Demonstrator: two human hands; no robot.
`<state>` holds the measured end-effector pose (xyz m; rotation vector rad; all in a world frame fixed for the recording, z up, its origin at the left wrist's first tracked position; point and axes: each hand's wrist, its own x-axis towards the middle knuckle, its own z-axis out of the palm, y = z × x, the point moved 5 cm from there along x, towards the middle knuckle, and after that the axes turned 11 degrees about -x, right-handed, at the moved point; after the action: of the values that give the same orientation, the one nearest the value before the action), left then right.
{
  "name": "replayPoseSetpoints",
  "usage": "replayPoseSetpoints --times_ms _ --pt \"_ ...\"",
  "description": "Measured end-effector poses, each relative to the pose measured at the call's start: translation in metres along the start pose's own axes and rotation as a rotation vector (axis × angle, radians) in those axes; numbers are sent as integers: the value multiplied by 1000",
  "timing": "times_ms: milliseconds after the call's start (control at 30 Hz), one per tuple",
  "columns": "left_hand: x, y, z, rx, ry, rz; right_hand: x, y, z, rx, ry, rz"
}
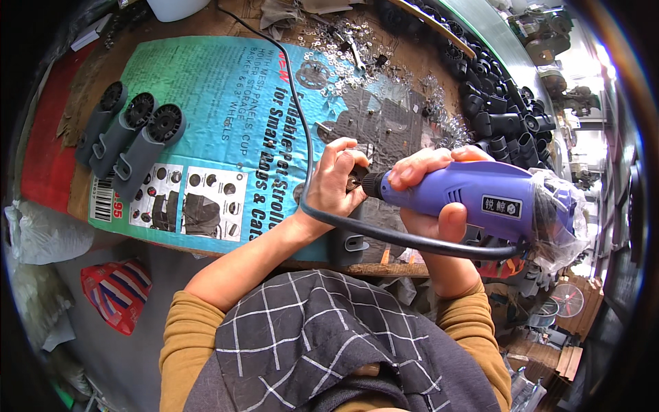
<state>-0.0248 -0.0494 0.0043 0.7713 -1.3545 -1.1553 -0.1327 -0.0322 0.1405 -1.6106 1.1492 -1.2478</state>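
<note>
My right hand (419,169) is wrapped round a purple electric screwdriver (473,199), its back end covered in clear plastic. The tool lies level, its black nose pointing left at a dark wheel part (354,180). Closed around that part is my left hand (331,185), which hides much of it. A dark grey bracket (347,246) shows below the hand at the table edge and seems to belong to the same piece. The tool's black cord (412,240) loops in front of both hands. Three finished-looking grey wheel brackets (137,141) lie on the left.
A printed blue-green cardboard sheet (206,103) covers much of the wooden table. Small metal washers (343,55) and a wrench (357,53) lie scattered beyond my hands. Black plastic parts (501,103) are heaped at the right. A red bag (117,295) sits below the table's left side.
</note>
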Motion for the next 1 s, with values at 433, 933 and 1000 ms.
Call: replayPoseSetpoints --times_ms 433,933,1000 --pt "2 3 -1 146 -59 -40 7 8 -1 91 -175 -197" --pt "2 8 0 115 -88 -42 132 31 -27 -42 232 -324" --pt "3 6 -1 95 -96 -89 176 60 -21 -802 283 -209"
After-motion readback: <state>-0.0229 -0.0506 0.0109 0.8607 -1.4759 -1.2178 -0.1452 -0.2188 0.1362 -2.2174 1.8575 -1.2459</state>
